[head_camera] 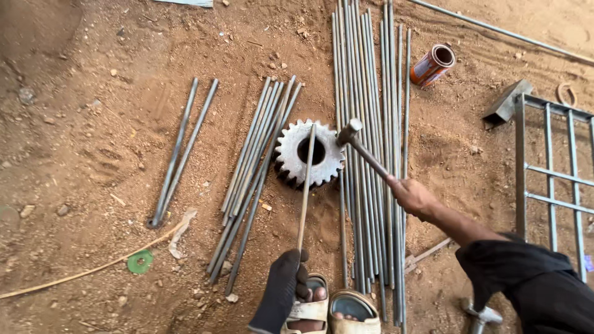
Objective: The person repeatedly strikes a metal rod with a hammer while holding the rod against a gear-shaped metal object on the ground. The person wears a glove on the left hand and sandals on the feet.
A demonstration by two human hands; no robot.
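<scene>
Head view, left hand (283, 286) gripping rod (305, 185) across gear (309, 154), right hand (411, 195) gripping hammer (362, 148), rod bundles (369, 93) flanking

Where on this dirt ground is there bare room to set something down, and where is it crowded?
Bare dirt lies left of the two loose rods, and between the long rod bundle and the metal grille, below the can. Crowded: around the gear, where the short rod pile, hammer and both hands meet.

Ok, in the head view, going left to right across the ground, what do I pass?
Green disc → pair of short rods → bundle of short rods → gear wheel, with a thin rod laid over it, held by the gloved left hand → hammer in the right hand → orange can → metal grille.
</scene>
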